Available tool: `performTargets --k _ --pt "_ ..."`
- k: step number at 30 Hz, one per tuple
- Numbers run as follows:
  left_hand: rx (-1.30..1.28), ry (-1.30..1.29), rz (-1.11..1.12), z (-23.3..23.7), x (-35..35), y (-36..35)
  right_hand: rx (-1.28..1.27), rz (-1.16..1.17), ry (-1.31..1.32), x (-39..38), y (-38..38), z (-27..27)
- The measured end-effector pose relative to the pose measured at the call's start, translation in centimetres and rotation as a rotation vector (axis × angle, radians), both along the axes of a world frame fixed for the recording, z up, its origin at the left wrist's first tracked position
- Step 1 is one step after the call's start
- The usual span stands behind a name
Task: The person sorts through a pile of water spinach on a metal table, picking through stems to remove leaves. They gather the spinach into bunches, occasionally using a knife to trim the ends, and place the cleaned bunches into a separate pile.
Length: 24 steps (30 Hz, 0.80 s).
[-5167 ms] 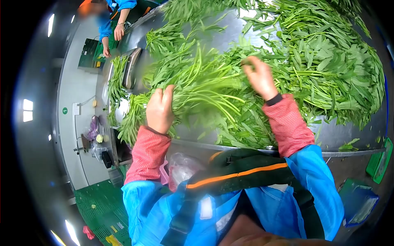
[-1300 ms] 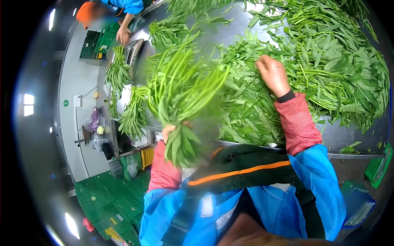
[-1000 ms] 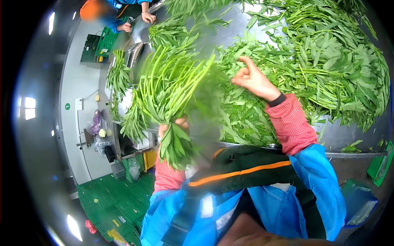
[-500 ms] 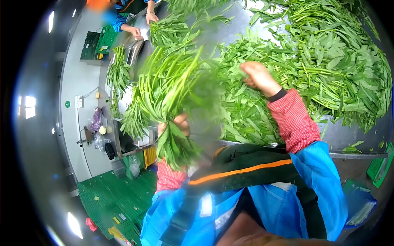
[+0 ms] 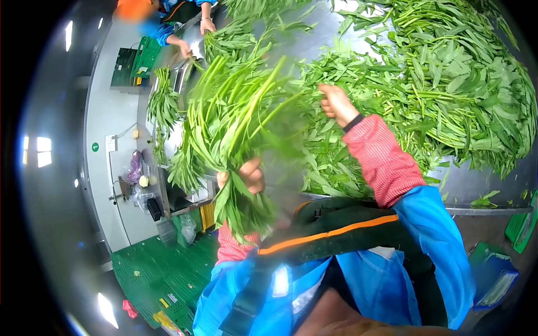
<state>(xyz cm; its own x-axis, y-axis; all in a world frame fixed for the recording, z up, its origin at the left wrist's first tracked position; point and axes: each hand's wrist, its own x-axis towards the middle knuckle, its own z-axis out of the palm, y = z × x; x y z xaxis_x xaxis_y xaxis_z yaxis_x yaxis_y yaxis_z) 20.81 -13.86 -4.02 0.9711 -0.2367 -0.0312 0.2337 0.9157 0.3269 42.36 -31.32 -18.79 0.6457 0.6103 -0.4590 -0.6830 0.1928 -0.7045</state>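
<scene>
Head view: the left hand (image 5: 244, 176) is clenched round the leafy end of one bunch (image 5: 235, 117), stems up, raised over the counter (image 5: 482, 182) edge. The right hand (image 5: 335, 103) curls into the one big pile (image 5: 448, 84); whether it grips stems I cannot tell. If the hold is loose, stems could slide out and drop to the floor (image 5: 151, 269). Three smaller bunches (image 5: 162, 103) lie beyond, where a co-worker's two hands (image 5: 208, 25) work.

Steel table (image 5: 482, 185); green slatted floor (image 5: 151, 269) below. Grey wall (image 5: 103, 112) on left, bright light panels (image 5: 40, 151) beyond.
</scene>
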Motion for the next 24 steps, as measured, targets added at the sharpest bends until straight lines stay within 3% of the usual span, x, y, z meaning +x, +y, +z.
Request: performTargets --k 1,4,7,9,11,12,14,16,18,21,24 --pt "0.009 0.013 0.045 -0.1 -0.2 0.0 -0.022 -0.088 0.033 -1.0 -0.5 1.8" --pt "0.035 0.054 0.114 -0.7 -0.6 0.2 0.222 0.239 -0.019 -2.4 -1.6 3.4" --pt "0.035 0.152 0.098 -0.8 -0.1 -0.1 0.328 0.298 -0.226 -4.5 -0.7 8.1" --pt "-0.016 0.168 0.027 -2.0 0.2 0.4 0.218 0.264 -0.661 -5.3 0.1 9.8" --pt "0.009 0.169 0.020 -2.0 0.1 0.6 0.008 0.272 -0.788 -4.3 0.5 8.8" --pt "0.014 0.177 0.037 -1.6 -0.2 0.5 0.071 -0.049 -0.825 -3.5 0.5 8.1" --pt "0.031 0.168 0.059 -1.4 -0.9 0.9 0.089 -0.138 -0.205 -1.2 -1.5 6.9" --pt "0.064 0.137 0.052 -1.3 -0.7 1.3 0.179 -0.075 -0.146 -0.9 -2.9 6.2" --pt "0.018 0.149 0.091 -1.3 -0.9 1.0 0.017 0.065 -0.150 -2.2 -2.3 4.4" --pt "-0.002 0.155 0.105 -1.1 -0.3 0.2 0.206 0.144 -0.372 -4.5 -0.3 3.6" --pt "-0.048 0.093 -0.037 -1.8 0.7 -0.2 0.213 0.268 -0.194 -5.0 0.2 8.1"
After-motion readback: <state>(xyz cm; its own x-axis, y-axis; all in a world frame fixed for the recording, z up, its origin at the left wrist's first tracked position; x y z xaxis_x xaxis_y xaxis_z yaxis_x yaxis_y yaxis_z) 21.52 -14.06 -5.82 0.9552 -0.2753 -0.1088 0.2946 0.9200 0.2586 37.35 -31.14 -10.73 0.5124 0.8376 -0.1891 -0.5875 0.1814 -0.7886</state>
